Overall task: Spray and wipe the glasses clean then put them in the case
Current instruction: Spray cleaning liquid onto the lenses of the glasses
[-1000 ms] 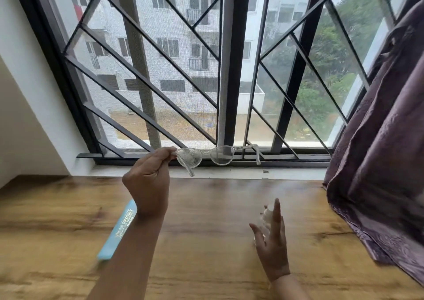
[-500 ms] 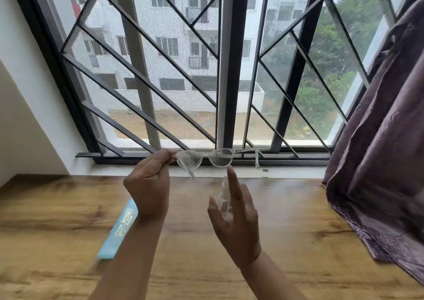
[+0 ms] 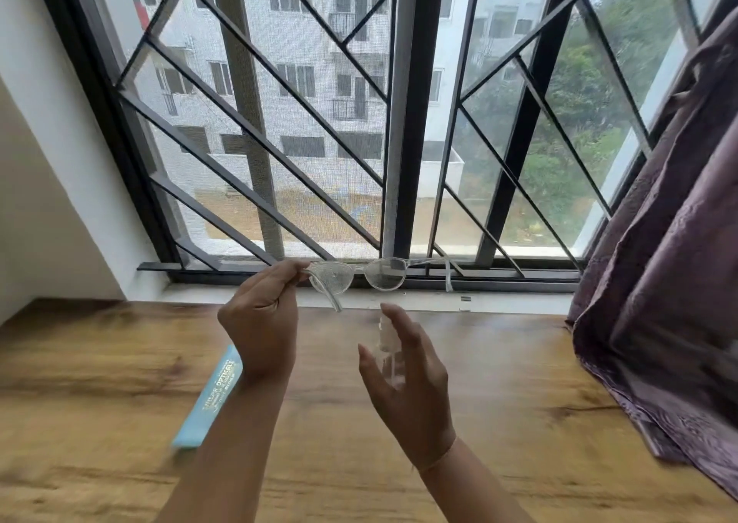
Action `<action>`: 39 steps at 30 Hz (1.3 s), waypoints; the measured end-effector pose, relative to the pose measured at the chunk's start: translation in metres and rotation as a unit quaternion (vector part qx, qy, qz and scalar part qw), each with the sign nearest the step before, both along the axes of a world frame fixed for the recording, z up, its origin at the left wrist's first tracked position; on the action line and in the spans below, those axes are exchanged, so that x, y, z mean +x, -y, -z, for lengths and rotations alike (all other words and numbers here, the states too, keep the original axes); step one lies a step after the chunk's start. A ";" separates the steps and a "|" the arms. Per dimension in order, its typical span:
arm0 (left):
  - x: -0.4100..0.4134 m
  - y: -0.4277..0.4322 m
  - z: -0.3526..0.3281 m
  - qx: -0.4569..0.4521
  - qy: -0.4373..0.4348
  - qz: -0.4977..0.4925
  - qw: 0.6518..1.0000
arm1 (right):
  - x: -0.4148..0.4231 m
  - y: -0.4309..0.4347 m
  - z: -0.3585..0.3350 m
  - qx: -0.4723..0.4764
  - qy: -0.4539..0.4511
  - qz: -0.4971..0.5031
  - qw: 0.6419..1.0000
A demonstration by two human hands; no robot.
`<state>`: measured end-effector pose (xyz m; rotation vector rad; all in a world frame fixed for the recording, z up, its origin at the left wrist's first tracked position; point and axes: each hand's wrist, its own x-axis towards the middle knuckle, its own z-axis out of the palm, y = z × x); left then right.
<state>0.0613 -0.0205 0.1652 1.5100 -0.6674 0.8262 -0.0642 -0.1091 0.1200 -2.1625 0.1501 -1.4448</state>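
While the left hand [image 3: 261,322] pinched one pair of clear glasses [image 3: 361,279] by the temple hinge, holding it up before the window [image 3: 395,123], the right hand [image 3: 407,378] curled around one small spray bottle [image 3: 386,346], forefinger raised. One blue case [image 3: 209,398] lay on the wooden table [image 3: 100,402].

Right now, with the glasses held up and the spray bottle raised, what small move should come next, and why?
Probably press the nozzle. The left hand pinches the glasses by one temple, lenses facing the small clear spray bottle that the right hand holds just below them, forefinger over its top.
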 end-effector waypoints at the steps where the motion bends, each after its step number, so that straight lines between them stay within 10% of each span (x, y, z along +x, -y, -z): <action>1: 0.000 0.000 0.000 -0.001 -0.003 0.003 1.000 | -0.002 0.001 0.000 0.002 0.007 0.005 1.000; 22: 0.003 -0.001 0.004 -0.011 -0.018 0.008 1.000 | -0.029 0.027 0.014 0.037 0.027 0.061 0.997; 39: 0.004 -0.003 0.006 -0.006 -0.022 0.002 1.000 | -0.041 0.089 0.088 0.175 -0.145 0.139 0.964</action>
